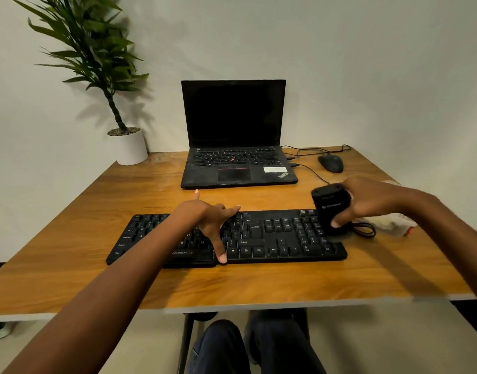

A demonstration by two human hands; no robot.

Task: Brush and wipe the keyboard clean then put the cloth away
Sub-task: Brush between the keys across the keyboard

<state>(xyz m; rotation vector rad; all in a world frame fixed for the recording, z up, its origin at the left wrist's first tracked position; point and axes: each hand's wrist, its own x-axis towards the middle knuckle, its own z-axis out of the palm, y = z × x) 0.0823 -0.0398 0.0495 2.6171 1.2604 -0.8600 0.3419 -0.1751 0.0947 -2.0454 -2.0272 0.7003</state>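
Note:
A black keyboard [272, 238] lies across the near middle of the wooden desk [83, 233]. My left hand [207, 220] spans its middle, thumb at the front edge and fingers spread toward the back edge. Over the keyboard's right end, my right hand [367, 201] grips a black brush block [329, 207]; its bristles are hard to make out. A pale cloth [388, 221] lies on the desk to the right, partly hidden under my right wrist. The keyboard's coiled cable [365, 229] sits beside it.
An open black laptop [234, 163] stands behind the keyboard, with a black mouse [330, 162] and its cables at the back right. A potted plant in a white pot [130, 147] occupies the back left corner. My knees show beneath the desk's front edge.

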